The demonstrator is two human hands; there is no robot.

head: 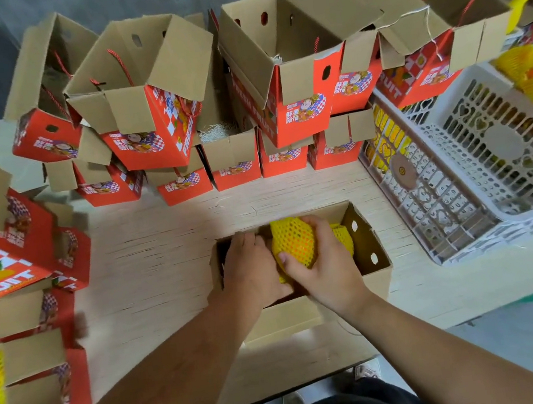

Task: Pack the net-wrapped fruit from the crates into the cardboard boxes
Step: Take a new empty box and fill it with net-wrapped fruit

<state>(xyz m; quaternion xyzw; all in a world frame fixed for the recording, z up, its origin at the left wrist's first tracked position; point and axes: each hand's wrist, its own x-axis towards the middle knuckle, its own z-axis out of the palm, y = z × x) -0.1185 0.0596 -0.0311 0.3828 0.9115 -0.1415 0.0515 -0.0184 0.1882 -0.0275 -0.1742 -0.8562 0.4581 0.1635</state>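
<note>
**Two hands seating a net-wrapped fruit in an open carton**

At lower centre of the frame, an open brown cardboard box (368, 249) with oval handle holes in its right wall stands on a pale wooden tabletop (149, 251). The right hand (325, 262) grips a round orange fruit in yellow foam netting (293, 245) over the box's opening; its fingers curl over the fruit's top and right side, and the thumb lies across the near face. The left hand (249, 265) is palm-down inside the left part of the box, just beside the fruit, its fingers bent downward and held close together; whether they grip anything cannot be told, since the fingertips are hidden. A second piece of yellow foam netting (342, 237) shows in the box to the right of the held fruit, partly behind the right hand.

Across the upper frame, stacked red-printed cardboard cartons (146, 126) stand with flaps raised and red cord handles hanging. At the left edge, further red cartons (11, 255) lie blurred, some showing yellow netting inside. At the right, two white slotted plastic crates (475, 154) are nested at a tilt, with more yellow-netted fruit (529, 72) at the upper right edge.
</note>
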